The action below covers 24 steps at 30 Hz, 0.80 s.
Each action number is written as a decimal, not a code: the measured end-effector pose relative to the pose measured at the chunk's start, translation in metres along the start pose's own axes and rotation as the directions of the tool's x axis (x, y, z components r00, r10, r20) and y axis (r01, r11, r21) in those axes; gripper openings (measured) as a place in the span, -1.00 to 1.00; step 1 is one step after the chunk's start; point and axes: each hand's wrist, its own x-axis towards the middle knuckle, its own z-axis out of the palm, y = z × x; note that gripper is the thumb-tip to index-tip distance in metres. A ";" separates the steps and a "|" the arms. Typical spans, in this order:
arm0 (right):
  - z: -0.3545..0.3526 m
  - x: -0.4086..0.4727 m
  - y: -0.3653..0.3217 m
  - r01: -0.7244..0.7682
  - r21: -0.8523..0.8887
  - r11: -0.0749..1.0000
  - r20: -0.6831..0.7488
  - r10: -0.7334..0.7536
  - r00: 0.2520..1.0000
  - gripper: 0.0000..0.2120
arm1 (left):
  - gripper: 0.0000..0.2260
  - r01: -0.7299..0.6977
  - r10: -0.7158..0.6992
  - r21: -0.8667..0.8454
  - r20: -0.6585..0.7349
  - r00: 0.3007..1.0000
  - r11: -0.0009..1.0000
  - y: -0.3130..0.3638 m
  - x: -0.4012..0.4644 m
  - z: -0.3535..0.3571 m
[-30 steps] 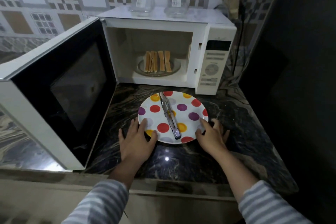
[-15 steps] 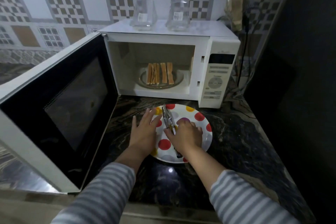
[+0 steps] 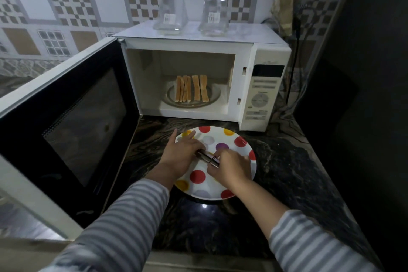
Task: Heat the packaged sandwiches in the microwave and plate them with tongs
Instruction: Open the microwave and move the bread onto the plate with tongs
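Several toasted sandwich slices (image 3: 191, 91) stand on edge on the glass turntable (image 3: 215, 97) inside the open white microwave (image 3: 260, 95). In front of it a white plate with coloured dots (image 3: 240, 142) lies on the dark counter. Metal tongs (image 3: 207, 158) lie across the plate. My right hand (image 3: 229, 169) grips the tongs at their near end. My left hand (image 3: 182, 153) rests on the plate's left side with fingers stretched forward, and its thumb side touches the tongs' other end.
The microwave door (image 3: 66, 130) swings wide open to the left and takes up the counter's left side. Two clear glass containers (image 3: 171, 17) stand on top of the microwave. Cables (image 3: 293, 86) hang at the right behind it. Dark marble counter (image 3: 287, 172) extends right of the plate.
Both hands moved from the plate's rim onto the plate. My right hand has closed round the tongs, which now lie turned crosswise. The camera has shifted closer and higher.
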 end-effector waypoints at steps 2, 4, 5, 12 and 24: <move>-0.004 -0.005 0.003 -0.023 -0.008 1.000 -0.007 0.023 1.000 -0.76 | -0.67 -0.007 0.006 -0.056 -0.015 1.000 0.998 0.003 -0.001 -0.001; -0.008 -0.011 0.012 -0.031 -0.048 0.998 0.011 0.032 0.999 -0.70 | -0.72 0.034 -0.035 -0.143 -0.004 0.999 0.989 0.002 -0.003 -0.002; -0.011 -0.014 0.018 -0.041 -0.068 0.997 0.025 0.043 0.999 -0.67 | -0.76 0.067 -0.067 -0.182 0.007 0.998 0.981 0.000 -0.003 -0.002; -0.023 -0.019 0.036 0.107 -0.113 0.988 0.105 -0.096 0.990 -0.43 | -0.81 0.118 -0.132 -0.218 -0.053 0.990 0.969 0.012 -0.012 -0.006; -0.021 0.008 0.023 0.021 0.015 1.000 0.035 -0.021 0.999 -0.68 | -0.47 0.132 -0.194 -0.229 -0.270 0.943 0.964 -0.017 -0.028 0.001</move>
